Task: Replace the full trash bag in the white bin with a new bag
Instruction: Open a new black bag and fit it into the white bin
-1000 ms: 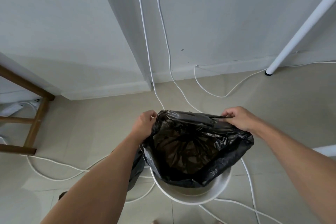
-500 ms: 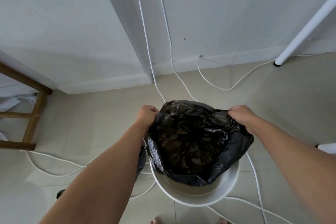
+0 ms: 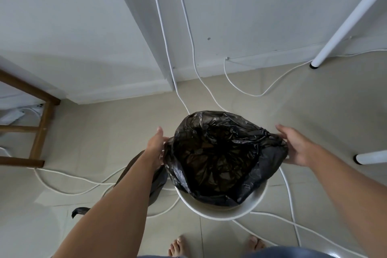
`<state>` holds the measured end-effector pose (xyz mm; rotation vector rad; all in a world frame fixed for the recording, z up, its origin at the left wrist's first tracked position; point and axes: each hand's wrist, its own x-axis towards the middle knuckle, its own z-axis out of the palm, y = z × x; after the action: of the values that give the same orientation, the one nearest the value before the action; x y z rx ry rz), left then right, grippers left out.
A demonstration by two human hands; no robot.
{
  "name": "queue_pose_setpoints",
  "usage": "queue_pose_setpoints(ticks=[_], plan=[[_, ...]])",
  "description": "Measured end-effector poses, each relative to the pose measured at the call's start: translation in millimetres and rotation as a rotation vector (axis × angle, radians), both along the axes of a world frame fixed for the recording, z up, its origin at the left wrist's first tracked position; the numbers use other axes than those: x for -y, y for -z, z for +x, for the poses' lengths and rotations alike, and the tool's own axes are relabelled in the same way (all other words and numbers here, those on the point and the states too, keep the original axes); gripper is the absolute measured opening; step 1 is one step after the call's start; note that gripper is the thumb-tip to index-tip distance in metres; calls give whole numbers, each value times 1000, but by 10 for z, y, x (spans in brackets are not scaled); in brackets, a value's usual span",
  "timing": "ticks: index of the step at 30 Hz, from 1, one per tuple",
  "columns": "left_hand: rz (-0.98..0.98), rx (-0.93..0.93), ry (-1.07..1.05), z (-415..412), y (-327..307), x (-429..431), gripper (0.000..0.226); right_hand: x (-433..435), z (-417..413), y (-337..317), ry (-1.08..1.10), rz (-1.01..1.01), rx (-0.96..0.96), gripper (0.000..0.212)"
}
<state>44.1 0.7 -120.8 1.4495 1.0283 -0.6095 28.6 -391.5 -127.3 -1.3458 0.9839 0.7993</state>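
Observation:
A black trash bag point(image 3: 219, 153) sits open in the white bin point(image 3: 222, 213), its mouth spread wide; the far and side edges are folded outward, while the bin's near rim shows bare. My left hand point(image 3: 156, 144) lies flat against the bag's left edge, thumb up, with the fingertips hidden behind the plastic. At the bag's right edge my right hand point(image 3: 297, 146) rests with its fingers spread. Another dark bag point(image 3: 158, 184) lies on the floor left of the bin, mostly hidden by my left forearm.
White cables point(image 3: 289, 190) run across the tiled floor around the bin. A wooden stool frame point(image 3: 40, 130) and a power strip point(image 3: 12, 116) are at the left. White table legs point(image 3: 345, 25) stand at the right. My bare feet point(image 3: 178, 247) are just below the bin.
Both hands have let go of the bag's rim and flattened against its sides. The bag's mouth has spread wider and sunk lower over the bin.

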Motion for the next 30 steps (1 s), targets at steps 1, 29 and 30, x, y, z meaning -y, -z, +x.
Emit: queue_pose_setpoints(ticks=[1,29,30], plan=[[20,-10,-22,-76,-26,7,68,-2,-75,-20,14,-2,-1,43],[-324,67,-240,-1474,-669,259,34,-69,-1241,-683,67,352,116,14],[-336,49,-200,-1486,-671,260,34,-61,-1256,-687,41,383,126,14]])
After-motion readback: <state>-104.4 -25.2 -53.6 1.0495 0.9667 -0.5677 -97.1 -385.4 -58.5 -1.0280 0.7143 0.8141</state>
